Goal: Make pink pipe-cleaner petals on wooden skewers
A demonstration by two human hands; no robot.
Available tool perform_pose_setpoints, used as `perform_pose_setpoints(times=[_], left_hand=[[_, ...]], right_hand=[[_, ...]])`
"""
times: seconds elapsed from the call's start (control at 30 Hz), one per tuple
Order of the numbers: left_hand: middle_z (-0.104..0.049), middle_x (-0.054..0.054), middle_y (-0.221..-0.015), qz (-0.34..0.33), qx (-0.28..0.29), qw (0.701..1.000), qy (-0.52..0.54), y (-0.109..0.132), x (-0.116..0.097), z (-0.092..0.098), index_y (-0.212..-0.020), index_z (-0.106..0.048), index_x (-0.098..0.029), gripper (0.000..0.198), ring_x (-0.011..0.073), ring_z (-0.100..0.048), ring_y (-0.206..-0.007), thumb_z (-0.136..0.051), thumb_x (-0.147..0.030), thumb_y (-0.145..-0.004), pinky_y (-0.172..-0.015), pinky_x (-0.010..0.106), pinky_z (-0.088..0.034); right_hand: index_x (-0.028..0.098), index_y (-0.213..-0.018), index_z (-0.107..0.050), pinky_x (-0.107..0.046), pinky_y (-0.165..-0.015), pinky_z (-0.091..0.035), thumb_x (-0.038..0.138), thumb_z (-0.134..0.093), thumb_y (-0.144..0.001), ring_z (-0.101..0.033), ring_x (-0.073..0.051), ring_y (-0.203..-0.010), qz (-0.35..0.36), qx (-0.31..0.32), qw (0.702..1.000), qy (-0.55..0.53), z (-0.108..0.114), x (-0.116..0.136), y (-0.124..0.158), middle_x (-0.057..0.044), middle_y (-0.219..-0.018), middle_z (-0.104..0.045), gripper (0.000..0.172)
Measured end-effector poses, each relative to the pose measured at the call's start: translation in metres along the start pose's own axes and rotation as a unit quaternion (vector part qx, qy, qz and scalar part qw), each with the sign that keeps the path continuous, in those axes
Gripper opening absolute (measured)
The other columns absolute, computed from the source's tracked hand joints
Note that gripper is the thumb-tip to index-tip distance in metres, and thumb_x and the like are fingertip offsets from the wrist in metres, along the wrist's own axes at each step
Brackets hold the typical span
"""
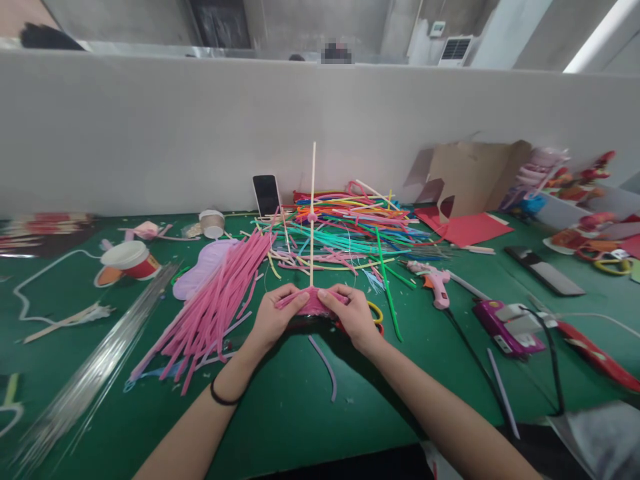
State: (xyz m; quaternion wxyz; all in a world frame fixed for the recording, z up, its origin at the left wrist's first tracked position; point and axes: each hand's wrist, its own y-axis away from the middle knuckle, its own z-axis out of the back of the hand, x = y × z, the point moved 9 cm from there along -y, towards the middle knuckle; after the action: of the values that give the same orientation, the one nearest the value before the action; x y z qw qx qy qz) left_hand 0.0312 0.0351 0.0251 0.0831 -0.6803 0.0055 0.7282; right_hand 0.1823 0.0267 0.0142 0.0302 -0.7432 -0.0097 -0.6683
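My left hand [281, 311] and my right hand [349, 311] pinch a pink fuzzy piece [310, 303], apparently made of pipe cleaners, between thumbs and fingers. A pale wooden stick [313, 180] rises upright from behind it, with a small pink knot around its middle. Thin wire loops curve out on both sides of the stick. Beside my left hand lies a thick bundle of pink pipe cleaners [220, 293]. Yellow-handled scissors [375, 312] lie partly hidden behind my right hand. A short lilac pipe cleaner [324, 368] rests on the green table just below my hands.
Many coloured pipe cleaners [350, 227] spread at the back, near a propped phone [267, 195]. To the right are a pink glue gun [436, 283], a purple power strip [507, 327] and a cardboard piece [475, 177]. Metal wires [107, 353] and a paper cup [131, 259] lie left.
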Motion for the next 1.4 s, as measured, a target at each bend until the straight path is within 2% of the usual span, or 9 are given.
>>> perform_pose_setpoints(times=[0.17,0.4,0.67,0.77,0.87,0.93,1.03,1.2,1.4], left_hand=[[-0.048,-0.004,-0.061,-0.005,-0.028,1.0,0.012,0.002,-0.001,0.002,-0.066,-0.058,-0.016,0.03,0.0104,-0.041,-0.059,-0.068,-0.041,-0.078,-0.056,0.021,-0.034],[-0.05,-0.003,-0.063,0.014,0.041,0.999,-0.01,0.004,0.002,-0.013,-0.074,-0.063,-0.016,0.026,0.0106,-0.043,-0.058,-0.068,-0.041,-0.076,-0.055,0.021,-0.034],[-0.055,-0.003,-0.062,0.052,0.037,0.997,0.05,0.001,0.015,-0.016,-0.074,-0.064,-0.015,0.028,0.0103,-0.048,-0.057,-0.073,-0.041,-0.072,-0.057,0.021,-0.038],[-0.058,-0.002,-0.065,0.067,0.035,0.989,0.126,-0.001,0.018,-0.015,-0.078,-0.064,-0.015,0.03,0.0115,-0.052,-0.059,-0.075,-0.042,-0.071,-0.057,0.022,-0.042],[-0.065,0.005,-0.087,0.102,0.035,0.955,0.278,-0.005,0.021,-0.011,-0.1,-0.065,-0.017,0.047,0.0159,-0.06,-0.072,-0.068,-0.056,-0.074,-0.061,0.026,-0.048],[-0.065,0.006,-0.093,0.124,0.026,0.932,0.339,-0.009,0.024,-0.006,-0.108,-0.064,-0.018,0.053,0.0159,-0.061,-0.074,-0.064,-0.06,-0.076,-0.062,0.026,-0.049],[-0.062,0.001,-0.077,0.132,0.017,0.935,0.33,-0.011,0.03,0.0,-0.102,-0.066,-0.017,0.042,0.0109,-0.055,-0.06,-0.067,-0.051,-0.077,-0.056,0.023,-0.046],[-0.05,-0.004,-0.06,0.101,0.012,0.961,0.258,-0.011,0.031,-0.001,-0.07,-0.06,-0.015,0.027,0.0083,-0.047,-0.053,-0.069,-0.04,-0.077,-0.051,0.021,-0.04],[-0.051,-0.004,-0.06,0.117,0.024,0.962,0.245,-0.008,0.031,-0.006,-0.072,-0.057,-0.016,0.022,0.0093,-0.048,-0.055,-0.072,-0.032,-0.076,-0.052,0.021,-0.04]], right_hand=[[0.017,-0.08,-0.066,-0.023,-0.051,-0.039,0.047,-0.072,-0.073,-0.048,-0.01,-0.055,-0.007,0.007,1.0,-0.029,-0.006,-0.002,0.003,0.002,-0.064,-0.058,0.032],[0.015,-0.083,-0.069,-0.025,-0.054,-0.044,0.047,-0.071,-0.074,-0.051,-0.012,-0.058,0.006,-0.016,1.0,-0.006,-0.001,-0.002,0.005,0.0,-0.066,-0.061,0.033],[0.015,-0.087,-0.069,-0.025,-0.054,-0.043,0.048,-0.069,-0.076,-0.053,-0.012,-0.057,0.003,-0.035,0.999,-0.004,0.002,-0.005,0.004,-0.001,-0.068,-0.063,0.034],[0.016,-0.088,-0.068,-0.025,-0.054,-0.043,0.048,-0.069,-0.076,-0.054,-0.013,-0.058,0.0,-0.051,0.998,-0.03,0.004,-0.005,0.003,-0.002,-0.072,-0.066,0.034],[0.017,-0.088,-0.066,-0.025,-0.052,-0.044,0.051,-0.069,-0.075,-0.054,-0.013,-0.057,-0.024,-0.081,0.993,-0.085,0.009,-0.012,0.002,-0.001,-0.071,-0.066,0.037],[0.017,-0.088,-0.064,-0.025,-0.051,-0.043,0.053,-0.07,-0.074,-0.053,-0.012,-0.054,-0.047,-0.086,0.988,-0.117,0.01,-0.018,0.002,0.0,-0.068,-0.065,0.038],[0.017,-0.084,-0.062,-0.025,-0.05,-0.041,0.056,-0.068,-0.074,-0.051,-0.012,-0.05,-0.064,-0.081,0.987,-0.123,0.008,-0.023,0.003,0.001,-0.062,-0.063,0.041],[0.017,-0.084,-0.062,-0.026,-0.051,-0.043,0.06,-0.066,-0.074,-0.054,-0.013,-0.053,-0.058,-0.093,0.991,-0.081,0.014,-0.021,0.002,0.001,-0.062,-0.062,0.044],[0.018,-0.087,-0.06,-0.025,-0.053,-0.043,0.062,-0.065,-0.074,-0.055,-0.013,-0.055,-0.084,-0.093,0.989,-0.077,0.019,-0.027,0.0,0.002,-0.064,-0.06,0.046]])
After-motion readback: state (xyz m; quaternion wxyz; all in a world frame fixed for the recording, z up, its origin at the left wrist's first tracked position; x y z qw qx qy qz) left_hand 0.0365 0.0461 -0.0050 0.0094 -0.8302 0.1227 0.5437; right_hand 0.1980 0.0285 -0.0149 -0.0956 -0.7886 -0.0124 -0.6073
